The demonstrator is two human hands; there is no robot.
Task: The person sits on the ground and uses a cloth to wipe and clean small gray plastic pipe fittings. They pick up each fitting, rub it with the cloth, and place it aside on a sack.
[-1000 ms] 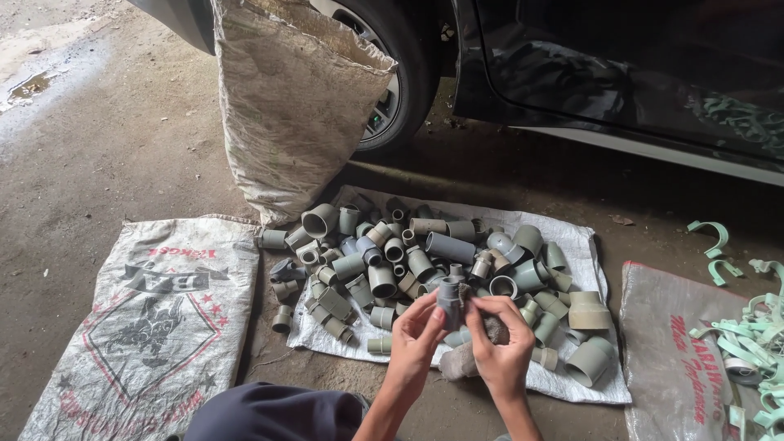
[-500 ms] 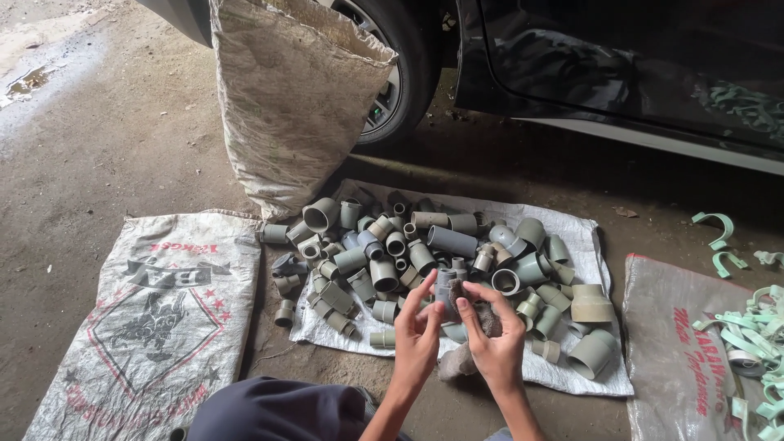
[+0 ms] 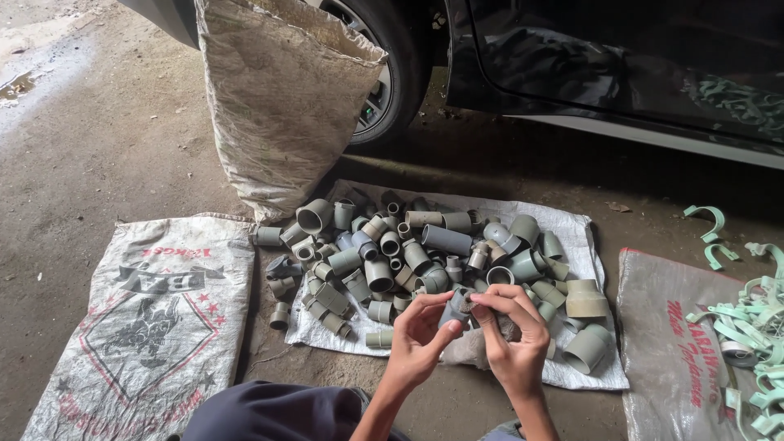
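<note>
Both hands meet low in the middle of the view over a pile of grey pipe fittings [image 3: 392,245]. My left hand [image 3: 418,336] and my right hand [image 3: 514,335] together hold one grey pipe fitting [image 3: 456,305], fingertips pinching its top end. The pile lies spread on a white woven sack [image 3: 572,224] flat on the concrete floor. The fittings are short couplings, elbows and reducers, in grey and pale green.
A tall upright woven sack [image 3: 282,98] stands behind the pile against a car wheel [image 3: 392,73]. A dark car body [image 3: 621,65] fills the top right. A printed sack [image 3: 147,318] lies flat at left. Pale green pipe clips [image 3: 755,327] lie on another sack at right.
The view has shifted slightly. My hands have stayed over the front of the pile, turning the held fitting a little between the fingers.
</note>
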